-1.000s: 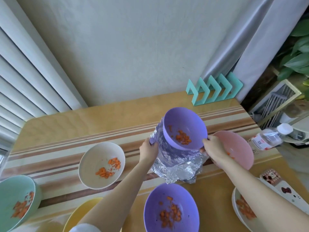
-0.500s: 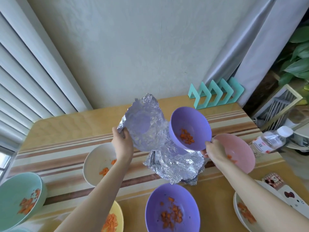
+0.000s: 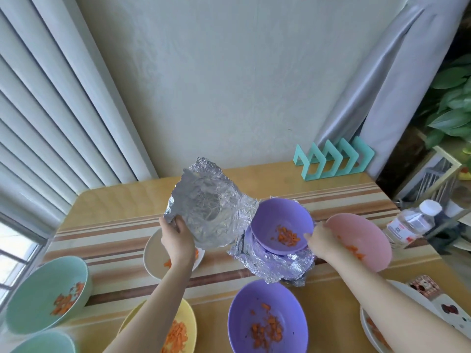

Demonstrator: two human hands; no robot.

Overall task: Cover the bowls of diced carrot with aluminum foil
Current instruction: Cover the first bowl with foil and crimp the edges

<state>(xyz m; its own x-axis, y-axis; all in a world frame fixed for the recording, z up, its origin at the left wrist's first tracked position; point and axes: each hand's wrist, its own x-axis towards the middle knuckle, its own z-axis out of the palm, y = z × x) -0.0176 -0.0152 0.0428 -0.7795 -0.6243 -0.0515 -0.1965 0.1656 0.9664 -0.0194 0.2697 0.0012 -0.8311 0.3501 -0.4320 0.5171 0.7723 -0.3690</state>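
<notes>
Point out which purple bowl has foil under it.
The farther purple bowl, in the right hand, has crumpled foil beneath; the nearer purple bowl stands on bare table.

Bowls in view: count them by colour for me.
Purple bowls: 2
Mint green bowls: 2
White bowls: 2
Pink bowls: 1
Yellow bowls: 1
Total: 8

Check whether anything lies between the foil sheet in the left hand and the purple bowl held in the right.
Nothing visible does. The foil sheet, gripped by the left hand, is raised just left of the purple bowl, whose mouth shows only diced carrot. The right hand grips its near-right rim.
</notes>
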